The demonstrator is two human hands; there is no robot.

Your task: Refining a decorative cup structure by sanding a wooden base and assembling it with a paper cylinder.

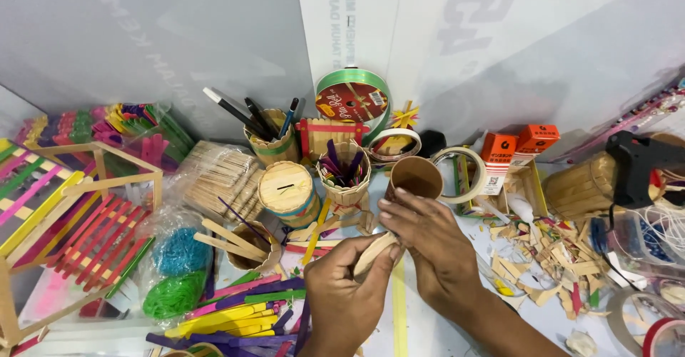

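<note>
My left hand (342, 286) pinches a plain wooden stick (374, 251) against the brown paper cup (415, 179) that my right hand (428, 236) grips, near table centre; I must press it straight.

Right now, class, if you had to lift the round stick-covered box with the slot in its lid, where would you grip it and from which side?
Probably grip the round slotted box around its curved stick-clad wall, coming from above and the near side. Its flat lid offers no handle, it stands upright, and the pen holder and stick cup crowd it behind and to the right.
</note>
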